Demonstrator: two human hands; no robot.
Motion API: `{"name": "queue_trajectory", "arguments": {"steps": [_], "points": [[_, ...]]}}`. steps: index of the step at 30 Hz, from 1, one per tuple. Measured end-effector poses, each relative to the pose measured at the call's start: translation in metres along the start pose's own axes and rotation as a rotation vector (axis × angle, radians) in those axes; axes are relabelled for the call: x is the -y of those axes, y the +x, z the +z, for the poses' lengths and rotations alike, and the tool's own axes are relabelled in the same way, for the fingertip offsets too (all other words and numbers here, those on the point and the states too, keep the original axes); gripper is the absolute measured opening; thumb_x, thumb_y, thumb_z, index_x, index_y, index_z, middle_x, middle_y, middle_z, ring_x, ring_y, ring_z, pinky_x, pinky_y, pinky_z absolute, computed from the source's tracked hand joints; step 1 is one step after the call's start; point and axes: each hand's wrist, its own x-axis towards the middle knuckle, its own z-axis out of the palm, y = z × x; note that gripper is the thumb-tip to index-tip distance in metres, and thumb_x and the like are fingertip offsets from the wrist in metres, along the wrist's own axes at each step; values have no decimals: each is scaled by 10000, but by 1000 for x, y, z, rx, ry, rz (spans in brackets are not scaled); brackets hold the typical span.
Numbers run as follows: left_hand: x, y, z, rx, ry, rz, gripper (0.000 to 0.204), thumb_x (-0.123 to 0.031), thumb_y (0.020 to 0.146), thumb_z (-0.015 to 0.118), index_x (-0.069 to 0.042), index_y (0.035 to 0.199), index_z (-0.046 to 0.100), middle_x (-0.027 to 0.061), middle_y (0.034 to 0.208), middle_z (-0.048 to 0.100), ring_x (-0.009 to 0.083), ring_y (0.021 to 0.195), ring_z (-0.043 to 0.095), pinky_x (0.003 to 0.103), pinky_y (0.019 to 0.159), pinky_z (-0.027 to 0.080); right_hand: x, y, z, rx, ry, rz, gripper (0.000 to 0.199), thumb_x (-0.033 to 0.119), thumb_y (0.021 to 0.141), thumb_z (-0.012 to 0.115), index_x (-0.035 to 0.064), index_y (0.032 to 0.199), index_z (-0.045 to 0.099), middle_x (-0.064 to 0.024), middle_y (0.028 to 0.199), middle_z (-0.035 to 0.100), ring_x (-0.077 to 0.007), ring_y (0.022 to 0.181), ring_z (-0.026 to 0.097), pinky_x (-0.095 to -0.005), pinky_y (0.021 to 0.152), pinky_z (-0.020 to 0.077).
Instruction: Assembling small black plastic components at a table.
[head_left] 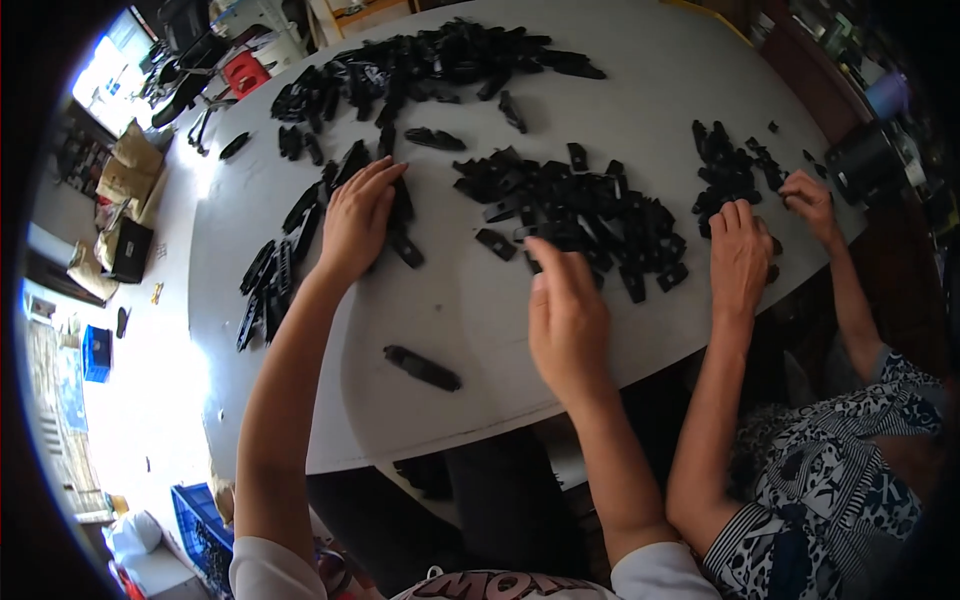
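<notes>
My left hand [358,222] lies over a row of long black plastic parts [300,205] at the left of the table, fingers stretched out across them. One such part [405,250] sticks out beside the palm. At the near edge of a heap of small black plastic pieces [600,215], my right hand [570,325] has its index finger and thumb apart. The index fingertip is at a small piece; whether it touches is unclear. A single long black part [422,368] rests on the table between my forearms.
A big heap of long black parts [430,60] covers the table's far side. To my right, a co-worker's hands [740,255] handle a smaller heap of black pieces [725,165]. A blue crate [200,525] stands on the floor at the left; a red stool [243,73] is farther off.
</notes>
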Motion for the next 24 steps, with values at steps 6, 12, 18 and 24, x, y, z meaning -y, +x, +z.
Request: {"name": "queue_trajectory", "arguments": {"steps": [6, 12, 18, 24], "points": [[-33, -63, -51, -181, -260, -251, 254, -38, 907, 570, -57, 1156, 616, 124, 1099, 601, 296, 1005, 592, 330, 842, 495, 5, 1, -15, 128, 572, 444, 296, 60, 953, 516, 46, 1243, 574, -62, 890, 571, -108, 713, 585, -252, 607, 469], [-48, -106, -62, -51, -189, -224, 280, -3, 825, 664, -40, 1101, 631, 104, 993, 593, 247, 868, 603, 322, 775, 506, 51, -7, 29, 372, 485, 154, 337, 60, 890, 631, 15, 1223, 603, -89, 921, 624, -137, 718, 597, -269, 615, 485], [-41, -138, -70, 48, -567, -238, 306, 35, 755, 714, -41, 1048, 666, 106, 1016, 630, 256, 883, 627, 325, 784, 516, 79, -26, 43, 439, 278, -117, 325, 104, 831, 718, 3, 1133, 653, -111, 866, 629, -227, 684, 618, -303, 621, 504], [-43, -143, -80, 86, -462, -123, 288, 37, 728, 733, -26, 1006, 693, 101, 1023, 654, 257, 861, 647, 325, 763, 533, 68, -11, 48, 384, 237, -135, 279, 112, 778, 766, 13, 1030, 700, -89, 797, 624, -231, 666, 627, -323, 602, 501]]}}
